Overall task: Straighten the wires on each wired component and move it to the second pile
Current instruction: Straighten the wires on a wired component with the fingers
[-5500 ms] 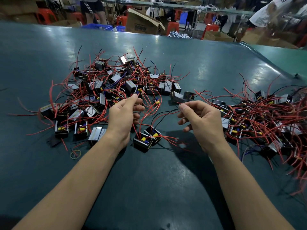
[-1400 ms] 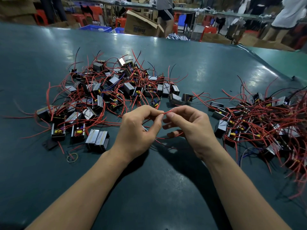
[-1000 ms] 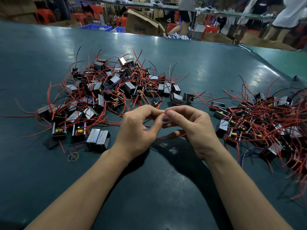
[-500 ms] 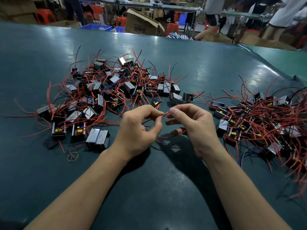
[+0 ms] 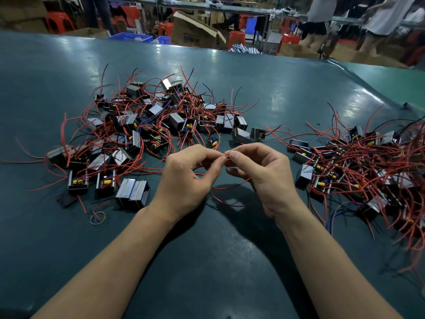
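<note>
Bare table [image 5: 207, 261] near (front), left pile [image 5: 142, 125], right pile [image 5: 368, 166] flanking

Looping red wire [image 5: 232, 187], fingertip-pinched

Both forearms bare, no sleeves; left grip [image 5: 186, 178], right grip [image 5: 264, 173] ungloved.

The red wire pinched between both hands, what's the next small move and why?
Probably draw the right hand away from the left hand, sliding along the red wire: both pinch it at one spot, and it curves slack below the hands.
</note>
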